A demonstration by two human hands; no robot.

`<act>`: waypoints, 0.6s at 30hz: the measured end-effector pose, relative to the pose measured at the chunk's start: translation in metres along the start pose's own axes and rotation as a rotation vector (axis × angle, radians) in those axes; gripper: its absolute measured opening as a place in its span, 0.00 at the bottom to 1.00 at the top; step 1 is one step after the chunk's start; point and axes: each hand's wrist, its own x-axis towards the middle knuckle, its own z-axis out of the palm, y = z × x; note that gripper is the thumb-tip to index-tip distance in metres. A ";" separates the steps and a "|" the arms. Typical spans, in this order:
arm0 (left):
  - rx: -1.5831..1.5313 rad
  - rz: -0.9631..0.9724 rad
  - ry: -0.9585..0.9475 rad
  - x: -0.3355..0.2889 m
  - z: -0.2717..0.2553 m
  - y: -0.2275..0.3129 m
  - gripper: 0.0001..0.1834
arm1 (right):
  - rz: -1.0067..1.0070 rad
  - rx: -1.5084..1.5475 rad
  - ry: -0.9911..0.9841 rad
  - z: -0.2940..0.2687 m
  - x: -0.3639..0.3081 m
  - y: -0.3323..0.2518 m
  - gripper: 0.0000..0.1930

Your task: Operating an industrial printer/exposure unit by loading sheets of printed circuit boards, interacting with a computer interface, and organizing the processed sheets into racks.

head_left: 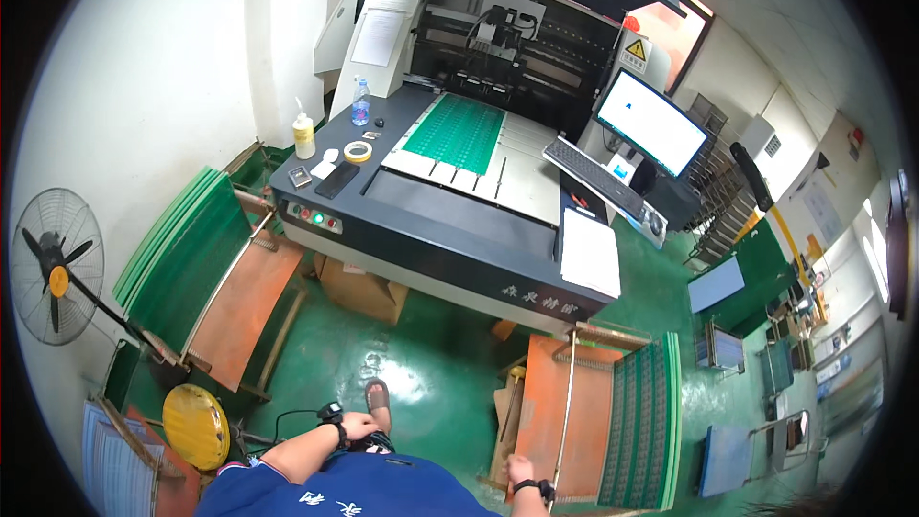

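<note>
My left hand (359,424) hangs low at the bottom, by the dark cloth over my leg, its fingers loosely stretched and holding nothing I can see. A black strap with a small black device is on that wrist. My right hand (520,469) is closed in a loose fist, apparently with nothing in it, beside the orange board (546,402) of the right-hand rack; a black watch is on the wrist. Ahead stands a large dark grey machine (440,239). Green circuit panels (455,132) lie on its pale bed, away from both hands.
Green panels stand in racks at left (182,249) and right (643,421). On the machine lie a phone (337,180), tape roll (358,151), squeeze bottle (303,137), water bottle (361,103) and papers (589,254). A monitor (653,123), keyboard (598,177), fan (57,268) and yellow stool (195,426) stand around.
</note>
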 end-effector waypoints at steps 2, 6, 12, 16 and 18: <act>0.127 -0.124 -0.027 0.009 -0.015 -0.049 0.24 | 0.099 -0.058 -0.168 0.026 -0.017 -0.011 0.10; 0.946 -0.056 -0.455 0.040 -0.027 -0.183 0.18 | -0.545 -0.826 -0.609 0.047 0.038 0.098 0.13; 0.718 -0.158 -0.335 0.065 -0.093 -0.220 0.23 | 0.462 -0.406 -0.256 0.049 0.026 0.025 0.14; 0.834 -0.098 -0.234 0.105 -0.148 -0.185 0.16 | 0.267 -0.081 0.086 0.071 0.001 -0.145 0.09; 0.450 -0.229 0.002 0.138 -0.180 -0.109 0.16 | 0.254 0.023 0.049 0.068 0.026 -0.156 0.09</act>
